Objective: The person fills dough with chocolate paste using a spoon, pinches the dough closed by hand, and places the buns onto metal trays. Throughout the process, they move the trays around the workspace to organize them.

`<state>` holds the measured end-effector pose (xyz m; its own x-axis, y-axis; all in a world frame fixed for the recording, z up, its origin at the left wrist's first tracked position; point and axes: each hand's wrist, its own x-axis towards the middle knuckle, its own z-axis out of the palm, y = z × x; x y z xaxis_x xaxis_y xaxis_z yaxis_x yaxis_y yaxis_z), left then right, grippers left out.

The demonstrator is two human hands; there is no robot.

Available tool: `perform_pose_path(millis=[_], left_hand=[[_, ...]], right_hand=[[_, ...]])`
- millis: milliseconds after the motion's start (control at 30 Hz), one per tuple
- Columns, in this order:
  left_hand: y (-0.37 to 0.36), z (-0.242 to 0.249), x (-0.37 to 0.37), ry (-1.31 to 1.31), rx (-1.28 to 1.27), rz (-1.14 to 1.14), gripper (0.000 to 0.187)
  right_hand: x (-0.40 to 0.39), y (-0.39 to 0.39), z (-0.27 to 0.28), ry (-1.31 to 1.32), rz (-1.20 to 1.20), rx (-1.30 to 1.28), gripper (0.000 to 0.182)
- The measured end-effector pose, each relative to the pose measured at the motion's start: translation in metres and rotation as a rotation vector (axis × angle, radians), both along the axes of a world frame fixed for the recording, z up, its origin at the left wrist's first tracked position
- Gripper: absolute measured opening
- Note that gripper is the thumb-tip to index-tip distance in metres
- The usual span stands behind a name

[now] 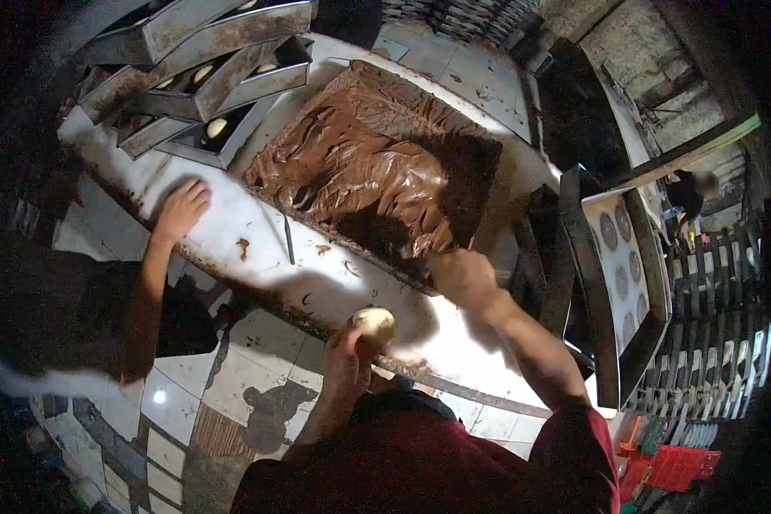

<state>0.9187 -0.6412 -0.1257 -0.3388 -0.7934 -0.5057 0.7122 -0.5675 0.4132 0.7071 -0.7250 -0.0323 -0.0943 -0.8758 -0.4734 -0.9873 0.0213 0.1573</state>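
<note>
My left hand (344,364) holds a pale round dough ball (374,325) near the front edge of the white table. Its fingers curl around the ball from below. My right hand (464,278) is closed in a fist at the near right edge of a large slab of glossy brown chocolate paste (368,163). Something dark shows at the fist's left side against the paste, but I cannot make out what it is. A thin dark stick-like tool (289,240) rests between the paste and the white tabletop (253,236).
Another person's hand (184,208) lies on the table at left. Behind it stand several metal tins (231,141) with pale dough pieces (217,128) inside. On the right, dark-framed trays lean beside a tray with round dark shapes (621,265). Red crates (677,467) sit at lower right.
</note>
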Motion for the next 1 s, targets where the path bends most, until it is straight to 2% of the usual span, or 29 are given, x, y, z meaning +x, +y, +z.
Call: perform_pose_path(millis=[33, 100, 133, 167, 200, 233, 300, 333, 367, 433, 500, 533, 633, 733, 767, 800, 833, 867, 900, 933, 967, 1000], left_hand=[[-0.001, -0.008, 0.0, 0.118, 0.038, -0.019, 0.034], [-0.009, -0.015, -0.004, 0.358, 0.1, -0.055, 0.036], [-0.007, 0.027, -0.017, 0.092, 0.084, 0.01, 0.041], [-0.007, 0.028, -0.018, 0.278, -0.051, -0.041, 0.038], [-0.007, 0.047, -0.022, 0.337, -0.07, -0.056, 0.038], [-0.007, 0.07, -0.025, 0.391, -0.092, -0.069, 0.037], [-0.002, 0.094, -0.031, 0.4, -0.165, -0.033, 0.04], [0.001, 0.103, -0.033, 0.419, -0.095, -0.022, 0.04], [0.005, 0.111, -0.035, 0.44, -0.025, -0.009, 0.039], [0.017, 0.114, -0.039, 0.524, 0.01, 0.035, 0.041], [0.032, 0.121, -0.044, 0.387, 0.008, 0.136, 0.042], [0.037, 0.107, -0.042, 0.473, -0.092, 0.145, 0.044], [0.058, 0.109, -0.051, 0.474, -0.342, 0.139, 0.046], [0.082, 0.091, -0.055, 0.367, -0.477, 0.195, 0.049], [0.089, 0.093, -0.057, 0.331, -0.52, 0.213, 0.05], [0.099, 0.104, -0.064, 0.139, -0.478, 0.253, 0.051], [0.111, 0.113, -0.071, -0.048, -0.424, 0.285, 0.053], [0.122, 0.119, -0.078, 0.055, -0.338, 0.316, 0.055], [0.127, 0.103, -0.081, 0.055, -0.333, 0.326, 0.055], [0.128, 0.074, -0.08, 0.393, -0.426, 0.194, 0.055], [0.131, 0.06, -0.079, 0.726, -0.519, 0.05, 0.055], [0.148, 0.084, -0.086, 0.553, -0.478, 0.116, 0.051]], right_hand=[[-0.006, 0.011, 0.011, -0.005, 0.006, -0.003, 0.014], [-0.005, 0.041, 0.053, -0.744, -0.068, -0.396, 0.019], [-0.003, 0.055, 0.052, -0.876, -0.086, -0.434, 0.014], [-0.001, 0.072, 0.05, -1.009, -0.104, -0.47, 0.01], [0.005, 0.087, 0.047, -1.01, -0.155, -0.506, 0.01], [0.006, 0.096, 0.03, -0.972, 0.018, -0.727, 0.025], [0.013, 0.109, -0.007, -1.017, 0.126, -1.021, 0.039], [0.011, 0.118, -0.026, -0.973, 0.193, -1.094, 0.047], [0.012, 0.124, -0.041, -1.068, 0.172, -1.169, 0.05], [0.0, 0.132, -0.067, -1.192, 0.214, -1.218, 0.049], [-0.016, 0.141, -0.078, -1.222, 0.246, -1.215, 0.048], [-0.024, 0.144, -0.082, -1.223, 0.265, -1.212, 0.046], [-0.048, 0.157, -0.096, -1.233, 0.222, -1.196, 0.049], [-0.071, 0.164, -0.11, -1.179, 0.196, -1.127, 0.055], [-0.074, 0.16, -0.105, -1.166, 0.082, -1.081, 0.056], [-0.075, 0.145, -0.119, -1.567, -0.253, -0.885, 0.055], [-0.077, 0.137, -0.133, -1.502, -0.283, -0.86, 0.053], [-0.078, 0.128, -0.143, -1.438, -0.311, -0.833, 0.05], [-0.076, 0.127, -0.13, -0.936, -0.013, -0.975, 0.046], [-0.076, 0.131, -0.115, -0.939, -0.113, -0.738, 0.043], [-0.073, 0.141, -0.103, -0.945, -0.102, -0.74, 0.043], [-0.069, 0.153, -0.094, -0.866, -0.003, -0.971, 0.04]])
